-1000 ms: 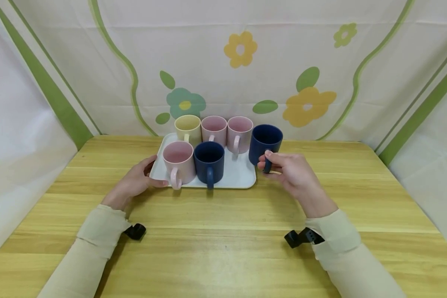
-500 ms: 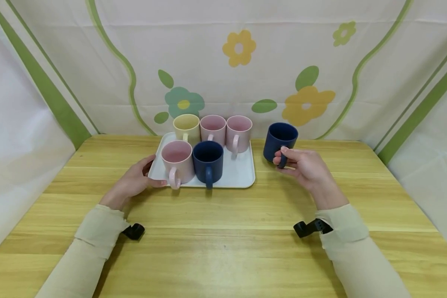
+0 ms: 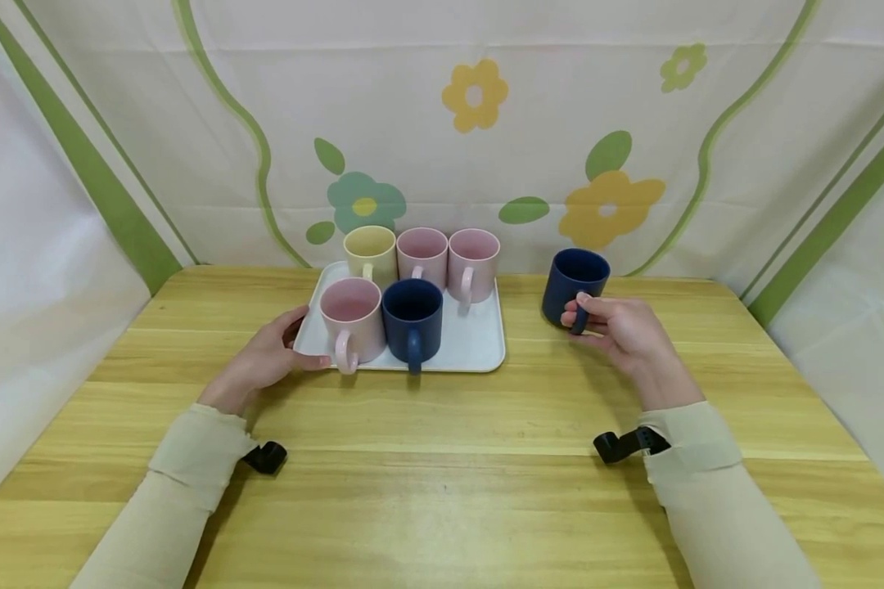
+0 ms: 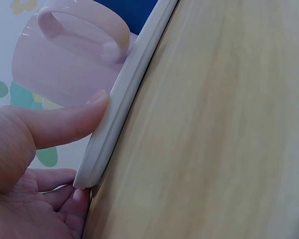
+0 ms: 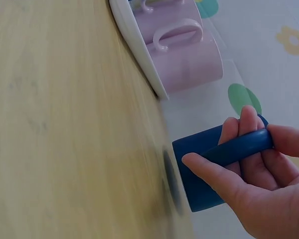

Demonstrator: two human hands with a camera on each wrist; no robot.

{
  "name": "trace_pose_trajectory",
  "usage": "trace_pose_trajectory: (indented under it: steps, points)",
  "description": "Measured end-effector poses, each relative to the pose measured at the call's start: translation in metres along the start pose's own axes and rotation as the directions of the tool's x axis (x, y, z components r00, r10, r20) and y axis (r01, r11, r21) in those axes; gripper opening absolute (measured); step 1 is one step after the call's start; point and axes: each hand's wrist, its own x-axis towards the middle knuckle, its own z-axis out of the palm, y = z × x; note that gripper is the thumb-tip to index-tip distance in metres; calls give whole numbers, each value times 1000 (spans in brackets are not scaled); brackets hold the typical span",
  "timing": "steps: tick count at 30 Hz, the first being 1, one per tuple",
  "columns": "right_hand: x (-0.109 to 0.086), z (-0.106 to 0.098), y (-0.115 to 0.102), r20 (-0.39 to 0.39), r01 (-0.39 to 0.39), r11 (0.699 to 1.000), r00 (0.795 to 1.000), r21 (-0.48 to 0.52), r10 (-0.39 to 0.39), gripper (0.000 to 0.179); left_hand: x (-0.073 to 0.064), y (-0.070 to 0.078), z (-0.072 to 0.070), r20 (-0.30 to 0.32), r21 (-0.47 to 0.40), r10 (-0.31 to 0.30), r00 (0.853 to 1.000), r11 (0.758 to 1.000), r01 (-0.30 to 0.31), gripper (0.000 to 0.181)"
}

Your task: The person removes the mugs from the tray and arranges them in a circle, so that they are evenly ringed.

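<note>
In the head view my right hand (image 3: 628, 331) grips a dark blue mug (image 3: 570, 282) by its handle, right of the white tray (image 3: 471, 352). The right wrist view has the fingers through the blue handle (image 5: 239, 148), the mug upright and its base close over the table. My left hand (image 3: 268, 352) holds the tray's front left corner, thumb along the rim (image 4: 114, 117) and fingers around the side. On the tray stand a yellow mug (image 3: 372, 249), a pink mug (image 3: 354, 315) in front, two more pink mugs behind, and a second dark blue mug (image 3: 413, 319).
The tray lies on a wooden table (image 3: 427, 483). A white cloth with printed flowers (image 3: 412, 131) hangs behind the table and along both sides. The mugs on the tray stand close together, handles facing the front. Bare tray surface shows at its front right.
My right hand has carried the dark blue mug rightward, from beside the tray's right edge to farther off, and lower over the last half second. The left hand stays at the tray corner.
</note>
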Motion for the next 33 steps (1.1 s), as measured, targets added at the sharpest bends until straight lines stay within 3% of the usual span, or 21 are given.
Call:
trace_pose_trajectory:
  steps: [24,33]
  points:
    - [10,-22,5,-73,1,999,997,36,2,27,-1,1,1,-7,4,26,1000,1000,-26,107]
    - [18,-29,2,-104,2,1000,995,7,-2,26,0,0,0,-10,10,-7,1000,1000,7,108]
